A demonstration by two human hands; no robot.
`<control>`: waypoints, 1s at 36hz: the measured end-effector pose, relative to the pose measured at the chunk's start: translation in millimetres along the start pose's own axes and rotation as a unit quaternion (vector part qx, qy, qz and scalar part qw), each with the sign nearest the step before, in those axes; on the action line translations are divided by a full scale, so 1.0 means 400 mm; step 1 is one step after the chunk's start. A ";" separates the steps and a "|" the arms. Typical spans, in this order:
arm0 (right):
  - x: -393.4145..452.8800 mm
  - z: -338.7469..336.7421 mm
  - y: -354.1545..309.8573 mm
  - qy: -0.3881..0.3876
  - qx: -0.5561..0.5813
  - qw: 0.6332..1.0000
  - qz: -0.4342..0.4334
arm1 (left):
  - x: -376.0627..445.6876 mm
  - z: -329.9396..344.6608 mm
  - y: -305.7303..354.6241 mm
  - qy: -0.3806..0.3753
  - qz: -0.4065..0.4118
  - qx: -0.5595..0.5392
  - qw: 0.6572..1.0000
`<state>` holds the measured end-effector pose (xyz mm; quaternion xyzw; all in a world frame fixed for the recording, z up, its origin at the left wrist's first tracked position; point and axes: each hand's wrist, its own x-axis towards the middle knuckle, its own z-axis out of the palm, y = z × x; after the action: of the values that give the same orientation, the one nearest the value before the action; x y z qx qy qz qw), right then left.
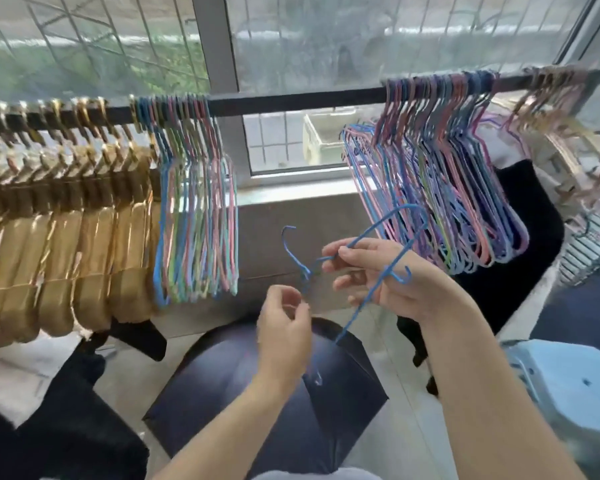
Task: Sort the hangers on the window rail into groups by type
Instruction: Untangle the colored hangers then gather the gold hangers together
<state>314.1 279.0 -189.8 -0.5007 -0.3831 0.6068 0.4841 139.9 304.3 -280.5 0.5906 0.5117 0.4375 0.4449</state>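
Blue wire hanger (pixel 383 233): pinched by right hand (pixel 385 275), below the rail (pixel 291 100)
Left hand (pixel 284 327): fingers curled loosely, gripping nothing clearly
Gold hangers (pixel 66 216): grouped at rail's left end

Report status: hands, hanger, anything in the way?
Right hand gripping blue hanger, off the rail. Left hand loosely curled, apparently empty. Rail middle bare.

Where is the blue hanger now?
The blue hanger is off the rail, held in the right hand, low centre, just above the left hand.

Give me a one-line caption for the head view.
Right hand holds blue wire hanger below the half-sorted rail.
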 end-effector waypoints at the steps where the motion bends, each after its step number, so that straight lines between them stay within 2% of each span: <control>1: -0.015 -0.008 0.018 -0.007 0.002 1.000 0.011 | -0.008 0.002 -0.036 0.008 -0.044 -0.015 0.999; 5: -0.052 -0.030 0.079 -0.063 0.014 0.997 0.042 | -0.007 -0.010 -0.095 -0.061 -0.197 -0.102 0.973; 8: -0.058 -0.028 0.110 -0.102 0.023 0.993 0.051 | -0.022 -0.029 -0.095 -0.142 -0.290 -0.231 0.918; 10: -0.058 -0.027 0.118 -0.110 0.036 0.992 0.059 | -0.042 -0.037 -0.096 -0.176 -0.317 -0.271 0.892; 14: -0.051 -0.027 0.115 -0.111 0.070 0.990 0.058 | -0.084 -0.046 -0.111 -0.223 -0.317 -0.270 0.882; 19: -0.013 -0.012 0.120 -0.041 0.109 0.989 0.086 | -0.106 -0.061 -0.127 -0.171 -0.291 -0.321 0.885; 22: 0.012 -0.020 0.156 0.060 0.131 0.986 0.084 | -0.110 -0.080 -0.157 -0.122 -0.316 -0.327 0.882; 24: 0.029 -0.022 0.188 0.126 0.080 0.985 0.084 | -0.114 -0.097 -0.182 -0.083 -0.338 -0.326 0.879; 27: 0.045 -0.009 0.237 0.166 -0.047 0.979 0.104 | -0.115 -0.111 -0.218 -0.027 -0.360 -0.321 0.875; 31: 0.045 0.028 0.316 0.163 -0.211 0.958 0.106 | -0.119 -0.097 -0.233 -0.011 -0.383 -0.300 0.874; 36: 0.023 0.084 0.416 0.043 -0.299 0.939 0.164 | -0.109 -0.061 -0.214 -0.008 -0.383 -0.296 0.875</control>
<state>246.9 249.0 -343.1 -0.7039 -0.4380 0.5131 0.2225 93.8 269.6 -361.0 0.1926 0.5408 0.3597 0.7356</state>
